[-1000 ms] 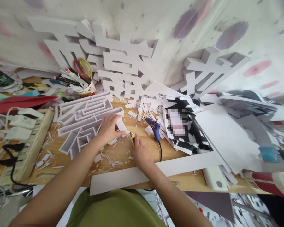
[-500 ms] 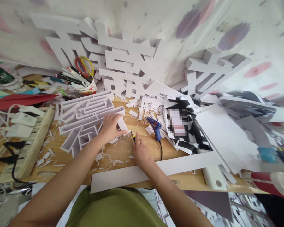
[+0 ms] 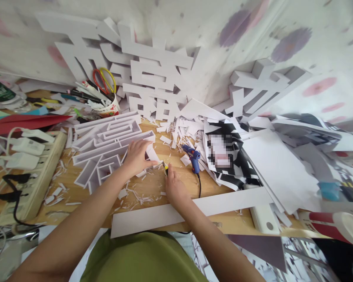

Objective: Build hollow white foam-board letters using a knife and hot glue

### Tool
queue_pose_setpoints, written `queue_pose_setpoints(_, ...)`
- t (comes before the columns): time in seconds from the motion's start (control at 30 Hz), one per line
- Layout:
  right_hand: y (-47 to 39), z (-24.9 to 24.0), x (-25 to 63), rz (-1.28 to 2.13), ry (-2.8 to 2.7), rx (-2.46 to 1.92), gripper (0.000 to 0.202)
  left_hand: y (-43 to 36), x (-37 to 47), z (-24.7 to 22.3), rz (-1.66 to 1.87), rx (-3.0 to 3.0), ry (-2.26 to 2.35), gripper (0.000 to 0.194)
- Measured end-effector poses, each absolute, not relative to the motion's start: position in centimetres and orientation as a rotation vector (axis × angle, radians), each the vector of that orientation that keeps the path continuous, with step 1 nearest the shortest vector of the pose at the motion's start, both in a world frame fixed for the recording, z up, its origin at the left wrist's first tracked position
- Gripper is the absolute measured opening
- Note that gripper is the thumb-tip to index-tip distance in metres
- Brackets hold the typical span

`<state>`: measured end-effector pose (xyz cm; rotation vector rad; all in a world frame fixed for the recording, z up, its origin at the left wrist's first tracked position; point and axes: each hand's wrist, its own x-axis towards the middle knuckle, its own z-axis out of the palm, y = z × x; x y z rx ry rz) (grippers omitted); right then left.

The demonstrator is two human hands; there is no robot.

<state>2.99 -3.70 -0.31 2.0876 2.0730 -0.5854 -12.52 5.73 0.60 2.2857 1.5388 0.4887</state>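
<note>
My left hand (image 3: 138, 156) is closed, with thumb and fingers on a white foam board piece (image 3: 152, 152) at the right end of the hollow white character frame (image 3: 108, 147). The frame lies on the wooden table, its thin walls standing up. My right hand (image 3: 175, 186) is closed around a yellow and black utility knife (image 3: 166, 168), whose tip points up and left, close to my left thumb. Most of the knife's handle is hidden by the fingers. A blue glue gun (image 3: 193, 158) lies just right of my hands, its black cord running toward me.
A long white strip (image 3: 147, 220) lies along the table's front edge, under my right forearm. A power strip (image 3: 47, 176) with plugs is at left. A cup (image 3: 110, 109) holds scissors and pens. White characters (image 3: 153, 58) lean on the wall. Scraps and white sheets (image 3: 279, 168) lie around.
Both hands stay almost in the same place, still on the board piece and the knife. The whole view has shifted very slightly.
</note>
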Motion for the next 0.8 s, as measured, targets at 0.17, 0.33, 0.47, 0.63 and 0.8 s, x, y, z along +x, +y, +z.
queue_pose_setpoints(0.17,-3.6,-1.2,3.0,-0.476,2.184,1.970,0.054,5.7,-12.5,0.6,0.507,2.285,1.542,0.068)
queue_pose_setpoints(0.33,-3.3,-1.4,3.0,-0.459,2.198,1.925,0.056,5.8,-12.5,0.5,0.506,2.289,1.535,0.068)
queue_pose_setpoints(0.47,-3.1,-0.8,3.0,-0.472,2.178,1.890,0.056,5.8,-12.5,0.5,0.488,2.291,1.547,0.069)
queue_pose_setpoints(0.63,-2.9,-0.6,3.0,-0.500,2.132,1.870,0.054,5.8,-12.5,0.4,0.500,2.308,1.549,0.068)
queue_pose_setpoints(0.8,-3.3,-0.8,3.9,-0.529,2.109,2.002,0.049,5.8,-12.5,0.3,0.514,2.318,1.544,0.068)
